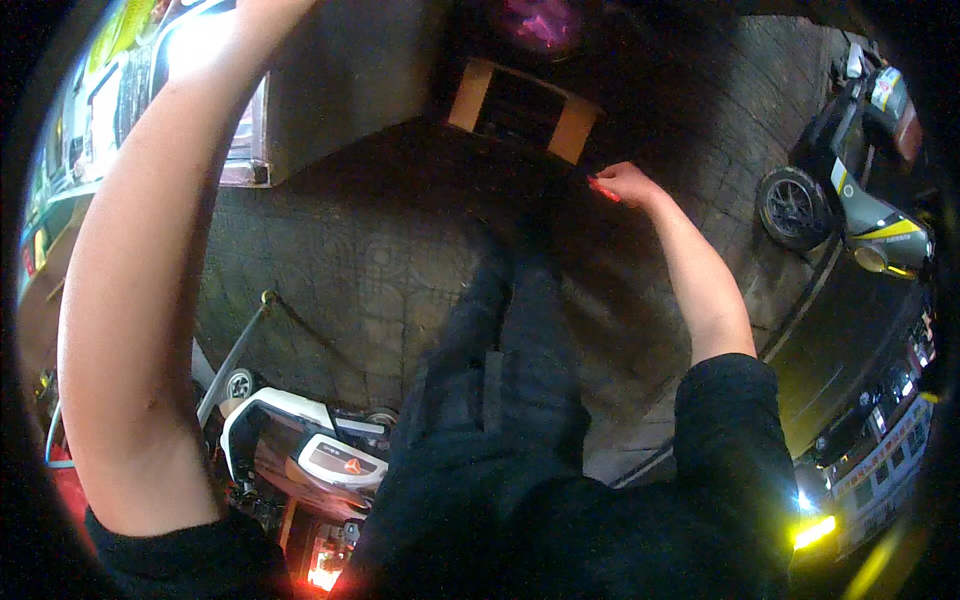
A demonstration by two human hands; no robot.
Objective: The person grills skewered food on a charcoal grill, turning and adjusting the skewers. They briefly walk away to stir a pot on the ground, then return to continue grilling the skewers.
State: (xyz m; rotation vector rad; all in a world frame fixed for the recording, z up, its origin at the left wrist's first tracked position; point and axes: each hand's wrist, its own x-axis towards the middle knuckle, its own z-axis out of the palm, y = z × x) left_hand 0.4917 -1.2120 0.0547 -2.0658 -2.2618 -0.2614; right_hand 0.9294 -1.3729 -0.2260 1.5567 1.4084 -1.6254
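Observation:
My right hand (628, 184) is closed around a small red object (604, 190), whose kind I cannot tell. Just beyond the fingers, up and to the left, an open cardboard box (574, 127) shows two pale flaps and a dark inside. My left forearm rises along the left side of the view, and the left hand lies beyond the top edge. A blurred pink and purple glowing thing (541, 21) is above the box. My dark-clothed legs show below, on the dim paved ground.
A large box-like stand (352, 82) with a brightly lit display rises at upper left. Below it are a metal pole (234, 364) and a white scooter or similar vehicle (337, 461). A grey and yellow motor scooter (870, 210) stands at right; the roadway lies beyond the kerb.

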